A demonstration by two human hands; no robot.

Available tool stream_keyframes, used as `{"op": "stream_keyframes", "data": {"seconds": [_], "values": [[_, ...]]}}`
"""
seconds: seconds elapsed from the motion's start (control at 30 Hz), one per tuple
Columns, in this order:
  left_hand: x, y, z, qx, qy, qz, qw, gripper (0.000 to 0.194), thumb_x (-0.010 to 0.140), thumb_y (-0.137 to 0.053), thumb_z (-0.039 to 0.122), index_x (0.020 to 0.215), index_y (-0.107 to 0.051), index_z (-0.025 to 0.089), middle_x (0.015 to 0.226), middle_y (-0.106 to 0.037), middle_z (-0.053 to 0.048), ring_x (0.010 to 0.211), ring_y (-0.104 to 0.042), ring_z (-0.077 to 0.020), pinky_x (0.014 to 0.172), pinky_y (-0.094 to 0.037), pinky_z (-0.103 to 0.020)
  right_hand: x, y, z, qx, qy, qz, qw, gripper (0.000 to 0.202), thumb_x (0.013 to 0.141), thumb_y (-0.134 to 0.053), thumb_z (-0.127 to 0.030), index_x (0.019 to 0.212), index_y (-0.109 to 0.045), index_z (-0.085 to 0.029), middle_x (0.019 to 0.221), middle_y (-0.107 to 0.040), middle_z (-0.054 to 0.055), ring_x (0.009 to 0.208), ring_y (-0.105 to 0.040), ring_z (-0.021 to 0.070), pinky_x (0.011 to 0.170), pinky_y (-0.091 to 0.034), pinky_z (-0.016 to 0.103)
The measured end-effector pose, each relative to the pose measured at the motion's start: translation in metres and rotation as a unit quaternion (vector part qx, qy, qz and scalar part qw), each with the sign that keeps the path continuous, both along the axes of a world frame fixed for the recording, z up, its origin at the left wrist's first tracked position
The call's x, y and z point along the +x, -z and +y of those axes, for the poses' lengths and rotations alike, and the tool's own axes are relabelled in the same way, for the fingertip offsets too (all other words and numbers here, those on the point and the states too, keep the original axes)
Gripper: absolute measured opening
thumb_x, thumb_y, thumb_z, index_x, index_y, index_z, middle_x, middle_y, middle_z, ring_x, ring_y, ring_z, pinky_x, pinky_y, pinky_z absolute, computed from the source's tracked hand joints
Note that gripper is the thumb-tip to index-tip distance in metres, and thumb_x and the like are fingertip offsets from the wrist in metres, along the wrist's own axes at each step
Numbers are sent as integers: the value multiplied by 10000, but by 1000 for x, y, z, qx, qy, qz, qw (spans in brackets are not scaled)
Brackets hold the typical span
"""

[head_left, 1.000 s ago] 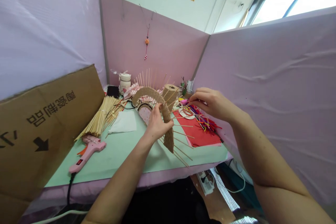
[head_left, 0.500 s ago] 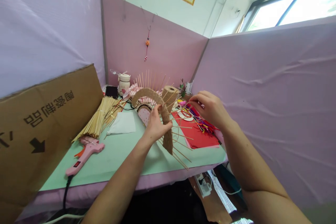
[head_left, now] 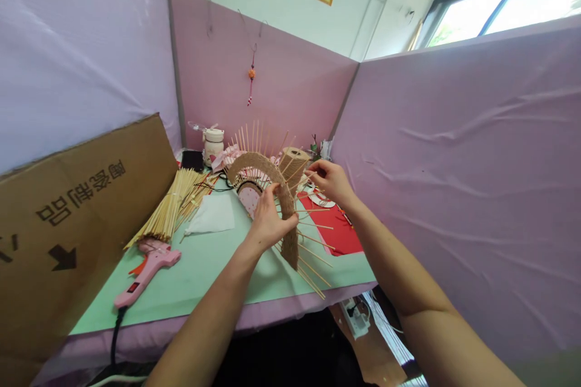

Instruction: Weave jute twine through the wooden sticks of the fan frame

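Observation:
A brown curved band [head_left: 289, 248] stands tilted over the table, with thin wooden sticks fanning out from its outer side. My left hand [head_left: 269, 217] grips the band, thumb on the near face. Beside the sticks at the upper right, my right hand [head_left: 327, 180] is pinched closed; what lies between its fingertips is too small to make out. Behind the band sits a spool of brown twine [head_left: 294, 163]. A pink dotted piece [head_left: 249, 196] shows inside the curve.
A pink glue gun [head_left: 147, 272] and a bundle of sticks [head_left: 166, 208] lie at left beside a cardboard sheet [head_left: 91, 211]. A white cloth [head_left: 211, 214] is near the middle. Red sheets [head_left: 340, 233] lie right; a white jar [head_left: 213, 146] stands at the back.
My right hand has moved left, closer to the band and its sticks. My left hand keeps its hold on the band, almost unmoved.

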State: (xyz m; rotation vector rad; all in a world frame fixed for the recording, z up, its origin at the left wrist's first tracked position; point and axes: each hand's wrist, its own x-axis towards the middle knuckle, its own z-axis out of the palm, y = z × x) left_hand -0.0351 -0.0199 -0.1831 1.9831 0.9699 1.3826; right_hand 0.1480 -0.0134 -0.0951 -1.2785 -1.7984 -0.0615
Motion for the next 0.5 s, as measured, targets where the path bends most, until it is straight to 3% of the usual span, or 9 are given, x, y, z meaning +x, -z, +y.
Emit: {"op": "stream_keyframes", "data": {"seconds": [0.13,0.23,0.5], "values": [[-1,0,-1,20,1,-3,1000,740,662,-698,269,1309,-343,203,1317,-484,-129,1245,-485,-293,1056,-367,-480,-19,36,34,-39,-3,70,997,124,782,-586,-267,709,-609,-170,624,-596,-10,582,-497,122,564,-383,241],[-5,1,-1,45,-7,14,999,658,695,-681,280,1280,-382,242,1295,-498,-94,1234,-482,-280,1057,-355,-481,-36,51,44,-58,3,105,993,83,768,-564,-222,719,-609,-172,647,-612,-11,600,-516,122,587,-400,242],[-10,6,2,76,49,28,995,538,796,-637,334,1303,-465,278,1294,-440,-91,1251,-423,-255,1079,-334,-442,-52,49,40,-70,-21,136,988,96,772,-552,-242,729,-608,-177,658,-601,-9,612,-518,129,593,-402,249]]}}
